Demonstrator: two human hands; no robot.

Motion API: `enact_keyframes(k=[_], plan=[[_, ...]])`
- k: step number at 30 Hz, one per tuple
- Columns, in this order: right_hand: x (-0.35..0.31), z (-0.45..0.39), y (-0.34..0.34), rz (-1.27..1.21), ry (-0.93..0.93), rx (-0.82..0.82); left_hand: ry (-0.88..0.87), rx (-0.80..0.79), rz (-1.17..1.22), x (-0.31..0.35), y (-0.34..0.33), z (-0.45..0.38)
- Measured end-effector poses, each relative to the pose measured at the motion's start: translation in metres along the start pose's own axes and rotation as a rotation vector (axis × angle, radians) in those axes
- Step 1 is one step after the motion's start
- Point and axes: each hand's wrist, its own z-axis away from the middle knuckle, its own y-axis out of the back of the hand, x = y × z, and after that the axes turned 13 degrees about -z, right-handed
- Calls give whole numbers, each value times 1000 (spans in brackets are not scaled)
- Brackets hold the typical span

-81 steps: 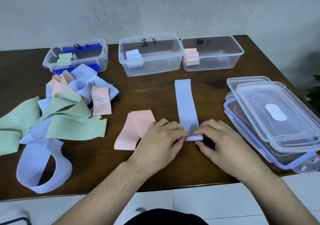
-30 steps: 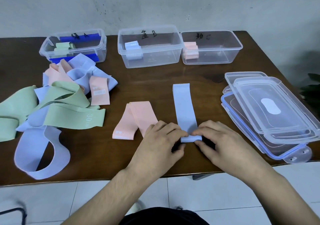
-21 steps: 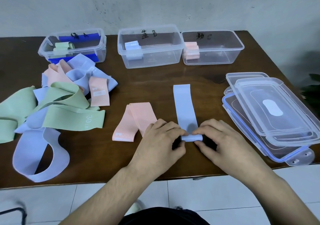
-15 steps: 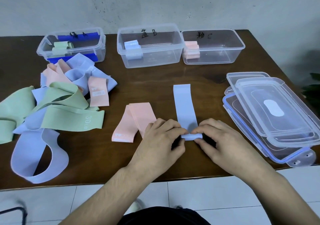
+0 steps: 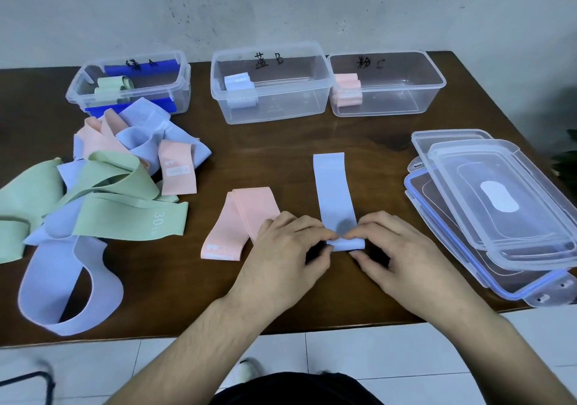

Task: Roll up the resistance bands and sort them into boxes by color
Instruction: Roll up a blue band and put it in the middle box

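Roll on blue band (image 5: 334,192) slightly thicker than before; left hand (image 5: 287,258) and right hand (image 5: 402,258) pinch its rolled end near table (image 5: 281,142) front edge, fingertips on top.

Lids (image 5: 499,205) right of band (image 5: 334,192)

A plain indoor room, home or workroom, cannot tell which: a dark wooden table (image 5: 281,295) against a scuffed, speckled white wall (image 5: 281,8), over pale floor tiles (image 5: 390,358).
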Motion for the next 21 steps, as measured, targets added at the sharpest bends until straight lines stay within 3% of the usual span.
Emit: enact_keyframes(k=[9, 21], plan=[[4, -11, 4, -22, -9, -47, -76, 70, -116, 1, 0, -2], [8, -16, 1, -18, -27, -8, -24, -12, -92, 2, 3, -9]])
